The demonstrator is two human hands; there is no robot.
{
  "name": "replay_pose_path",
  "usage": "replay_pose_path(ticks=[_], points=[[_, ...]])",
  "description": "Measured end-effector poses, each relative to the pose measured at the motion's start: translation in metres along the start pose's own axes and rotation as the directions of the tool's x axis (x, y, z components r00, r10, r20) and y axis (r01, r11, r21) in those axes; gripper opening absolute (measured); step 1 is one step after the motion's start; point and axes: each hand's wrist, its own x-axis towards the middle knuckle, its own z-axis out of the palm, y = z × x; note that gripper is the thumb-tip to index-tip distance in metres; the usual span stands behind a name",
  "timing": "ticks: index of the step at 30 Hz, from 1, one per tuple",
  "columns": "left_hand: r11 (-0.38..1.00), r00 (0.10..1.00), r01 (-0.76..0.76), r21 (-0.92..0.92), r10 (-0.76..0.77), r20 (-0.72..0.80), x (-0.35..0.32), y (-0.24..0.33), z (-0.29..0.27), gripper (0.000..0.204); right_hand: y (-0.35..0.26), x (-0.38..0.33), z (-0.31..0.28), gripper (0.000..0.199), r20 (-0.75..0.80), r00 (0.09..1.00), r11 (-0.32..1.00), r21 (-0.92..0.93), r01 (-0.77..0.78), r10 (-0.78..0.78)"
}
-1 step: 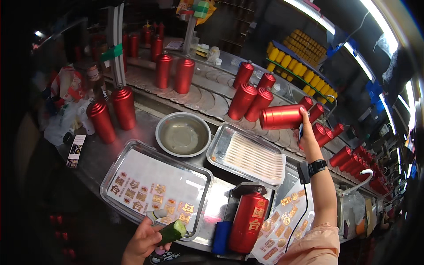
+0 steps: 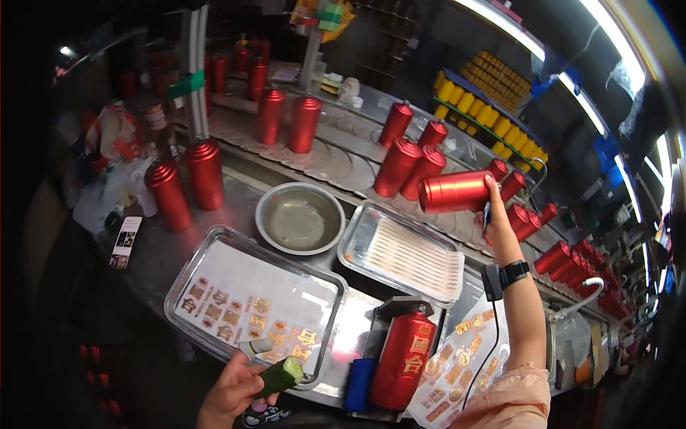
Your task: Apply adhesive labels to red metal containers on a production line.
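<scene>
My left hand (image 2: 232, 390) is closed round a bitten or cut piece of cucumber (image 2: 279, 377), its pale flesh facing up. A whitish cover (image 2: 256, 347) sits at one fingertip, over the near edge of the metal tray (image 2: 187, 266). That tray holds a white sheet with gold decals (image 2: 256, 322). My right hand (image 2: 498, 209) is raised, gripping a red bottle (image 2: 451, 191) by its neck end, the bottle lying nearly level. Below stands a tilted red bottle with gold characters (image 2: 406, 357) in a dark holder, beside a blue block (image 2: 359, 384).
A metal bowl of water (image 2: 304, 229) stands behind the trays. A second tray (image 2: 357, 252) bears a white ribbed sheet. More decals (image 2: 464, 350) lie at right. Red bottles (image 2: 306, 125) stand along the conveyor. A phone (image 2: 126, 243) lies left. A black cable (image 2: 493, 336) hangs from my right wrist.
The bench and its contents sit slightly further right in the picture, a small shift of view. Both hands keep the same grip and nearly the same place.
</scene>
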Motion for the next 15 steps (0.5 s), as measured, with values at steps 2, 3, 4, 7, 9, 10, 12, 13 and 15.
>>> replay_pose_path(ticks=[2,3,4,7,9,10,12,13,15], points=[[0.998,1.000,-0.015,0.058,0.014,0.026,-0.008,0.003,-0.001,0.074,-0.015,-0.014,0.026,0.062,0.074,0.997,0.999,-0.037,-0.010,0.013],[1.000,1.000,-0.016,0.005,0.016,0.003,-0.012,0.002,-0.002,0.074,-0.022,-0.021,0.042,0.062,0.061,0.996,0.994,-0.092,-0.052,0.058],[1.000,1.000,-0.018,0.013,0.018,-0.007,-0.016,0.003,-0.004,0.074,-0.030,-0.030,0.053,0.058,0.205,0.978,0.993,-0.108,0.052,-0.029],[0.999,0.995,-0.048,0.019,0.049,-0.092,-0.027,0.000,-0.012,0.079,-0.041,-0.053,0.108,0.050,0.469,0.856,0.969,-0.005,0.248,-0.217],[0.998,0.994,-0.068,-0.008,0.067,-0.090,-0.036,0.001,-0.017,0.078,-0.048,-0.067,0.146,0.057,0.413,0.868,0.872,-0.272,0.407,-0.277],[0.996,0.992,-0.083,-0.018,0.081,-0.102,-0.040,0.001,-0.020,0.081,-0.050,-0.075,0.166,0.059,0.456,0.836,0.834,-0.295,0.466,-0.306],[0.994,0.990,-0.103,-0.022,0.100,-0.100,-0.049,0.003,-0.024,0.080,-0.056,-0.092,0.206,0.064,0.495,0.791,0.756,-0.342,0.559,-0.360],[0.993,0.989,-0.116,-0.029,0.113,-0.094,-0.054,0.004,-0.026,0.080,-0.058,-0.102,0.226,0.067,0.489,0.794,0.726,-0.388,0.568,-0.361],[0.992,0.986,-0.127,-0.019,0.124,-0.114,-0.063,0.008,-0.028,0.079,-0.062,-0.120,0.263,0.073,0.537,0.766,0.677,-0.417,0.606,-0.354]])
